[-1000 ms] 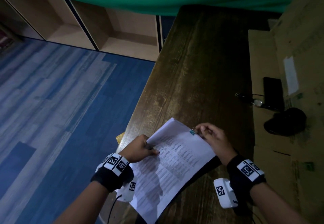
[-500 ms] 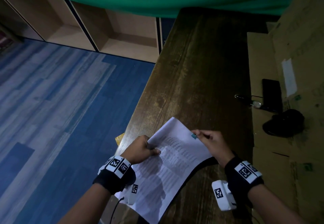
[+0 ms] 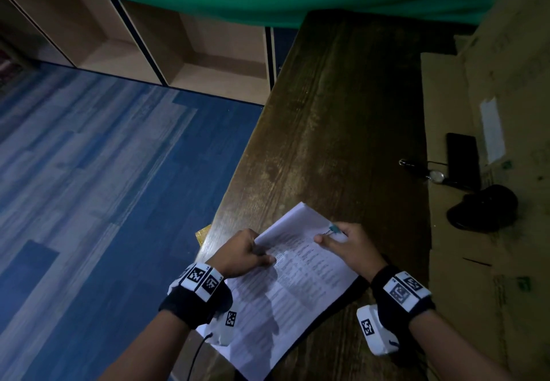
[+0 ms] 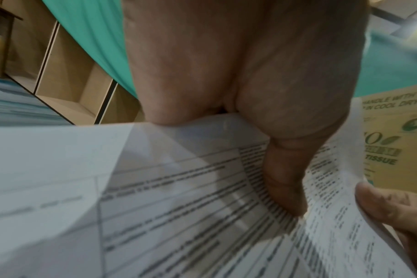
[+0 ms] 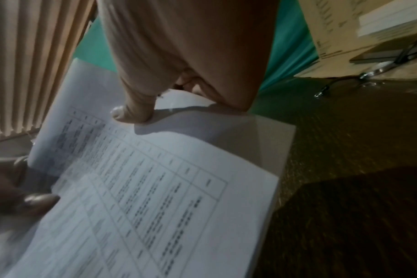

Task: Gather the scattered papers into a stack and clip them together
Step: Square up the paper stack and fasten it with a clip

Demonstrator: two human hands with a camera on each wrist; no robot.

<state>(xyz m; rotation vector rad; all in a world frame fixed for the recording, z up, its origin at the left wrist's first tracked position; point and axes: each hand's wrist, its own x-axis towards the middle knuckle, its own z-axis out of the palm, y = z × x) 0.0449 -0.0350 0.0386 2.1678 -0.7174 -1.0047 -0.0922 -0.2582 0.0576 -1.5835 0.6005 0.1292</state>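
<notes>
- White printed papers [image 3: 285,285] lie as one stack on the near edge of the dark wooden surface [image 3: 336,118].
- The left hand [image 3: 241,254] grips the stack's left edge, thumb on top.
- The right hand [image 3: 346,245] pinches a small teal clip [image 3: 334,228] at the stack's top edge.
- Further right, a black phone [image 3: 462,157] lies on cardboard [image 3: 482,261].

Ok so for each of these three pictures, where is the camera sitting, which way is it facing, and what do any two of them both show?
Head: worn on the head, looking forward and down at the table; shows both forearms, left hand gripping the papers, right hand pinching the clip.
Left wrist: under the left hand, facing along it; thumb on the papers, right fingers at the edge.
Right wrist: under the right hand, facing along it; thumb on the papers.
Shared: the papers appear in all three; both wrist views catch the other hand.
</notes>
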